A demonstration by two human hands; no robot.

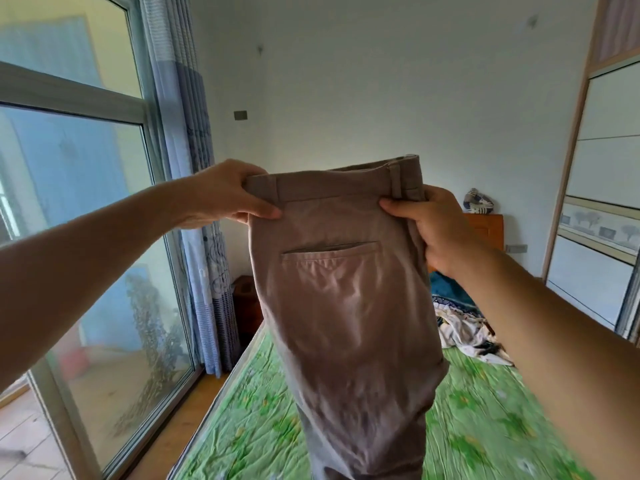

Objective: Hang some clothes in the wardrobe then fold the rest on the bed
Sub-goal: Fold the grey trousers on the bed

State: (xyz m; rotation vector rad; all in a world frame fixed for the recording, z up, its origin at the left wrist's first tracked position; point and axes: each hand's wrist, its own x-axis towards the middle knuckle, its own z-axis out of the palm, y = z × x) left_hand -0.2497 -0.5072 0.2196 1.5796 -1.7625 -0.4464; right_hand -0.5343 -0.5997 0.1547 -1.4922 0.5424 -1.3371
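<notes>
A pair of tan trousers [346,323] hangs upright in front of me above the bed [252,431], its back pocket facing me and its legs dropping out of the bottom of the view. My left hand [225,195] pinches the left end of the waistband, thumb in front. My right hand [429,226] grips the right end of the waistband and the side seam below it. A crumpled pile of white patterned clothes [467,334] lies farther back on the bed. The wardrobe [599,188] with pale sliding doors stands at the right.
The bed carries a wrinkled green floral sheet and an orange headboard [485,230] at the far end. A large glass sliding door [86,237] and a blue striped curtain [201,209] fill the left side. A narrow wooden floor strip [180,427] runs between door and bed.
</notes>
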